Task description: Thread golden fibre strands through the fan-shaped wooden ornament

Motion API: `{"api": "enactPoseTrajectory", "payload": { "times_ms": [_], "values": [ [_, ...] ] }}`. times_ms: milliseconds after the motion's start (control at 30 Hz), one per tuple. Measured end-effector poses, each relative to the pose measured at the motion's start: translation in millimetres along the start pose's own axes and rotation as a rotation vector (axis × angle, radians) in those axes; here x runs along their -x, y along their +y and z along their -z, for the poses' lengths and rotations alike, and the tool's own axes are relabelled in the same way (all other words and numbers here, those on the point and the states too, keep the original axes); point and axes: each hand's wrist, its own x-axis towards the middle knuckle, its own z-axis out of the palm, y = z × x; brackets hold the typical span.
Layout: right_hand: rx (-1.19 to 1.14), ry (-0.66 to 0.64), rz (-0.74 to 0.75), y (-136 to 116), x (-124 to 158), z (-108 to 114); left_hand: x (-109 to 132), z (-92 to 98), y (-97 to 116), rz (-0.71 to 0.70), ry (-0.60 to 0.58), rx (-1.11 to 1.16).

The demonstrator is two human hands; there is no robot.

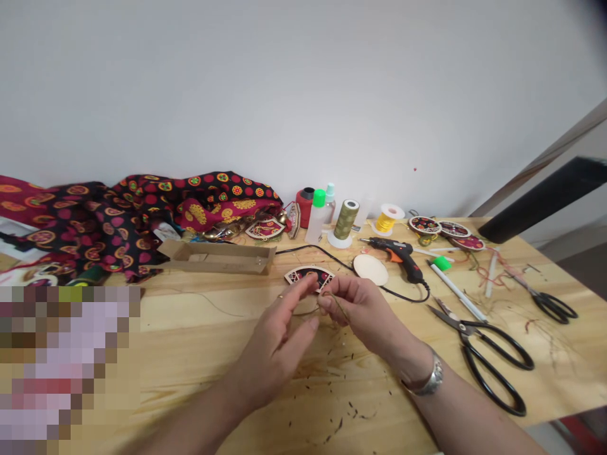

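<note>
My right hand [355, 309] pinches a thin olive-brown cord [337, 306] between thumb and fingertips, over the middle of the wooden table. Just to its left, my left hand [287, 335] has its thumb and fingers apart, with nothing visible between them. Behind the fingers lies a wooden fan-shaped ornament [309, 273] with dark patterned fabric, its lower part hidden by the hands. A pale wooden oval [370, 270] rests right of it. Behind that stands an olive thread cone [346, 221].
Large black-handled scissors [493, 354], a smaller pair [554, 307] and a glue gun [398, 254] lie at the right. A cardboard box [222, 258] and patterned fabric [123, 221] are at the back left. Bottles, a yellow spool [385, 221] and ornaments line the wall.
</note>
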Motion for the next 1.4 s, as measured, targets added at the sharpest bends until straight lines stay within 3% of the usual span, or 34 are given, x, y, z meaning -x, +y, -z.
{"api": "enactPoseTrajectory", "payload": {
  "times_ms": [167,300,467,600,800,1200,1400],
  "values": [
    [0.035,0.020,0.004,-1,1,-3,1,-1.1,-2,0.086,-0.075,-0.038],
    [0.040,0.024,-0.009,-2,0,-3,-3,-0.7,-1,0.016,-0.007,-0.121],
    [0.047,0.055,-0.012,-2,-1,-2,-9,-0.3,1,-0.006,0.120,-0.069],
    [0.028,0.066,-0.017,0,-2,-3,-11,2.0,5,0.128,0.134,0.016],
    [-0.040,0.043,-0.027,-1,-1,-3,-12,3.1,-1,0.411,0.081,0.331],
    [-0.203,-0.008,-0.080,-1,1,-3,-11,3.6,0,0.579,-0.041,0.657],
    [-0.225,-0.021,-0.087,1,1,-3,-11,4.0,-2,0.623,-0.063,0.712]
  ]
}}
